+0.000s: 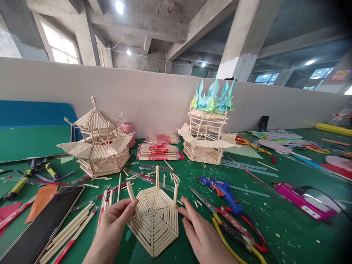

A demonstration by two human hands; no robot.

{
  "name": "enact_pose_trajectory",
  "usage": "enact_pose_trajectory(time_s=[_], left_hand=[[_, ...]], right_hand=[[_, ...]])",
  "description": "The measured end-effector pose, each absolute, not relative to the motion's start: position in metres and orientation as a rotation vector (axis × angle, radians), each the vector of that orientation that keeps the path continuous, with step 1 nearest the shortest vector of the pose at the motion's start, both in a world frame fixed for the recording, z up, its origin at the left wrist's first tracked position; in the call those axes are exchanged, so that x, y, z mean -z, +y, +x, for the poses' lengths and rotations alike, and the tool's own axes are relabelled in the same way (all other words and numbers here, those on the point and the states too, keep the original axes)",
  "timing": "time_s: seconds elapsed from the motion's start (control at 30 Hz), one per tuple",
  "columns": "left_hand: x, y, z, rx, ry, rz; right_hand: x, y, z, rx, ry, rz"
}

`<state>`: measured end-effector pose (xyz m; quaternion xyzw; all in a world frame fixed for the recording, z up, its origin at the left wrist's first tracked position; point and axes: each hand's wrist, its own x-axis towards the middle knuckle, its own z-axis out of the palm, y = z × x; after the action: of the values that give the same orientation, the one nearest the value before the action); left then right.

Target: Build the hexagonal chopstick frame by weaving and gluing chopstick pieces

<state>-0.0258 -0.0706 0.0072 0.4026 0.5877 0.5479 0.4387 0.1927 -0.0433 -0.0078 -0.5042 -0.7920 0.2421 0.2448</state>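
A hexagonal base [154, 223] built from thin wooden sticks lies flat on the green table in front of me. Short posts of bundled sticks stand at its corners: a back post [157, 177], a right post [175, 194] and a left post [130, 190]. My left hand [115, 223] pinches the left post between thumb and fingers, and the post leans slightly. On the other side, my right hand [199, 231] is open with loosely bent fingers, the tips at the base's right edge near the right post. Whether they touch it, I cannot tell.
Behind stand a stick pavilion [96, 146] and a second stick tower [205, 143] topped with blue folded paper. A blue glue gun [224, 190], scissors [203, 200] and yellow-handled pliers [233, 234] lie right. A phone [46, 223] and loose sticks [70, 231] lie left.
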Motion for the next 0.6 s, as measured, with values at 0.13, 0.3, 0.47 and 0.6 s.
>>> enact_pose_trajectory(time_s=[0.13,0.3,0.47,0.6], left_hand=[[-0.005,-0.076,-0.025,-1.359,1.486,0.970],[-0.004,-0.081,-0.021,-1.352,1.416,0.912],[-0.005,-0.082,-0.018,-1.325,1.401,0.957],[-0.008,-0.085,-0.023,-1.339,1.434,1.004]], right_hand=[[-0.003,-0.040,0.189,-0.707,-2.216,-1.424],[-0.004,-0.031,0.184,-0.734,-2.263,-1.437],[-0.004,-0.027,0.179,-0.639,-2.284,-1.405],[-0.005,-0.019,0.195,-0.516,-2.170,-1.467]])
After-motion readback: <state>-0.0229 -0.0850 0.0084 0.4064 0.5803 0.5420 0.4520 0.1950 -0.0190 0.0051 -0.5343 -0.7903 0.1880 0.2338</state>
